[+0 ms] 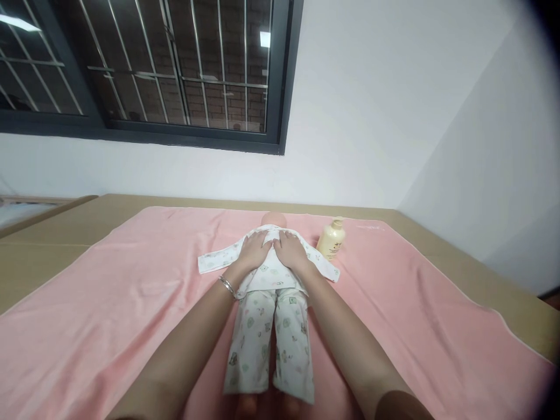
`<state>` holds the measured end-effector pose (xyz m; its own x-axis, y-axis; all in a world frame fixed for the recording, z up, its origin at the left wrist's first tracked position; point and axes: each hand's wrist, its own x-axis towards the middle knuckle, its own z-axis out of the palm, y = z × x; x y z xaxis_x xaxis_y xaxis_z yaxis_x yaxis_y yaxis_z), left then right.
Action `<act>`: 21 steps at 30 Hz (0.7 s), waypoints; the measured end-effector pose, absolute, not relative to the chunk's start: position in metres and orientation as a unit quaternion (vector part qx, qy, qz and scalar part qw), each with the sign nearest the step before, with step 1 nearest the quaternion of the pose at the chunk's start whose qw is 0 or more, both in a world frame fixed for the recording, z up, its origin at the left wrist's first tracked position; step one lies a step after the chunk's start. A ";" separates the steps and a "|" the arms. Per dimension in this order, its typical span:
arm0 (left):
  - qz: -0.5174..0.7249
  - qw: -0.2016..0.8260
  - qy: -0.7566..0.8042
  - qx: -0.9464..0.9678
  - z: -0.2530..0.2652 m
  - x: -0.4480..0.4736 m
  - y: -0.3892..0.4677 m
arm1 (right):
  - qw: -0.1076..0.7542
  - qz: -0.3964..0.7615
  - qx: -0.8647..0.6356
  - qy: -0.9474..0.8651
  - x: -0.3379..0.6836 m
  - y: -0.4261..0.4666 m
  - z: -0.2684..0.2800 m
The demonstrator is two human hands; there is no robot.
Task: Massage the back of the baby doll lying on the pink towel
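Observation:
A baby doll lies on its back, dressed in a white patterned pajama top (pixel 273 275) and matching pajama pants (pixel 251 344). Its bare head (pixel 273 220) points away from me, and its feet show dimly below the pant hems. Flat on the upper chest of the top rests my left hand (pixel 254 249), fingers stretched out. Beside it my right hand (pixel 291 251) lies flat on the chest too, thumbs close together. Neither hand grips anything. The long sleeves spread out to both sides.
A pink sheet (pixel 140 303) with folds lies under the doll on a tan surface (pixel 455 268). To the right of the doll, a cream-yellow bottle (pixel 331 239) leans a little. Behind are a white wall (pixel 350 116) and a barred window (pixel 175 76).

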<state>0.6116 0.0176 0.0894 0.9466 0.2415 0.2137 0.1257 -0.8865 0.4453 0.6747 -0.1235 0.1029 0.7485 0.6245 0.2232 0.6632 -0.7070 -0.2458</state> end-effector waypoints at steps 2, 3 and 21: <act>0.133 0.222 0.092 0.962 0.090 0.611 0.018 | 0.157 -0.058 -0.923 -0.348 0.675 -0.124 0.103; 0.132 0.223 0.091 0.962 0.090 0.611 0.017 | 0.156 -0.057 -0.923 -0.347 0.675 -0.124 0.103; 0.061 0.123 0.054 0.989 0.141 0.579 -0.010 | 0.116 0.004 -0.927 -0.356 0.646 -0.136 0.135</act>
<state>0.5790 -0.0100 0.1407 0.9867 0.1220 0.1078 0.0919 -0.9640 0.2496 0.6460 -0.1356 0.1352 0.7471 0.6605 0.0748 0.6586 -0.7204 -0.2174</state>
